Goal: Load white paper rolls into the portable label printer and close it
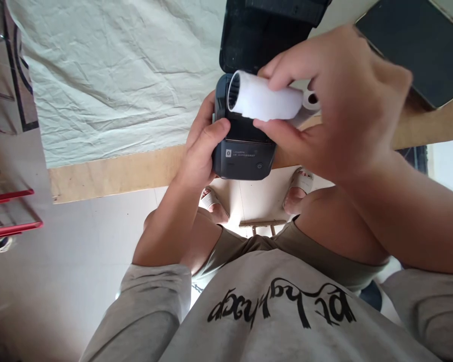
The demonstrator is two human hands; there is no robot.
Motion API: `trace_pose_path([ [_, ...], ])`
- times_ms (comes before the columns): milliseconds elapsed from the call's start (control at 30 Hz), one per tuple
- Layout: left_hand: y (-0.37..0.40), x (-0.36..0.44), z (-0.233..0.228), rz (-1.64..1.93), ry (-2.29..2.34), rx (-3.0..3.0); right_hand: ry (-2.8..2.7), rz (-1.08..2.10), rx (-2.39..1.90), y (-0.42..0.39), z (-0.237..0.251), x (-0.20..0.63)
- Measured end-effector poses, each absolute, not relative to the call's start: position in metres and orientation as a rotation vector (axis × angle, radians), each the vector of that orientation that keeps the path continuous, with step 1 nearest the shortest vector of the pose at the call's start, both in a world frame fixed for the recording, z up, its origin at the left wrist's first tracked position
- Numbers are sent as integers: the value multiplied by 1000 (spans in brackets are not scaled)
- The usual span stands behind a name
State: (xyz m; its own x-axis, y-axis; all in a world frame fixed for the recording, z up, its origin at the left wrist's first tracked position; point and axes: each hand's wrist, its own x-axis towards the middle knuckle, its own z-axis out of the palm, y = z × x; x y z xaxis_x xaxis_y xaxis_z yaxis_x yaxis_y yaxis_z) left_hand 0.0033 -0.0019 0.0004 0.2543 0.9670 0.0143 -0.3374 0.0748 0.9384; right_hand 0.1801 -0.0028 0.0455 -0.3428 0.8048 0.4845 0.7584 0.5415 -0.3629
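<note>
The left hand (202, 151) has its grip closed around a dark label printer (243, 151) at the table (109, 176) edge, lid (264, 30) swung open toward 12 o'clock. The right hand (347, 100) pinches a white paper roll (264, 98) just above the printer's open compartment; what is inside is hidden. A dark tablet (419, 45) lies at 2 o'clock.

The grey shirt (287, 311) carries black brush-script lettering across the chest, seen upside down from the wearer's view; its letters cannot be made out with certainty. Above the shirt, the dark printer (243, 156) has a small square symbol at the left of its front panel, followed by two lines of tiny pale print, too small to read. At the right of that panel sits a power symbol.
</note>
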Motion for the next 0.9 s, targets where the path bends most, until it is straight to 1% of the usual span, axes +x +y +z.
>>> trace_pose_path([
  [100, -3, 3, 1, 1134, 800, 1023, -2255, -108, -1295, -2, 45, 172],
  [167, -4, 2, 1, 1127, 818, 1026, -2277, -180, -1332, 0, 43, 171],
  [433, -5, 3, 4, 1139, 832, 1049, -2349, -123, -1420, 2, 41, 169],
  [500, -4, 3, 5, 1135, 823, 1065, -2340, -178, -1346, -1, 42, 168],
  [633, 0, -3, 1, 1115, 780, 1132, -2381, -304, -997, -7, 38, 169],
  [767, 5, -6, -8, 1099, 750, 1273, -2337, -173, -860, -8, 39, 177],
  [833, 5, -5, -10, 1115, 736, 1300, -2180, -86, -937, -6, 43, 184],
  [900, 5, -3, -9, 1104, 739, 1295, -2043, -18, -1136, -2, 46, 190],
])
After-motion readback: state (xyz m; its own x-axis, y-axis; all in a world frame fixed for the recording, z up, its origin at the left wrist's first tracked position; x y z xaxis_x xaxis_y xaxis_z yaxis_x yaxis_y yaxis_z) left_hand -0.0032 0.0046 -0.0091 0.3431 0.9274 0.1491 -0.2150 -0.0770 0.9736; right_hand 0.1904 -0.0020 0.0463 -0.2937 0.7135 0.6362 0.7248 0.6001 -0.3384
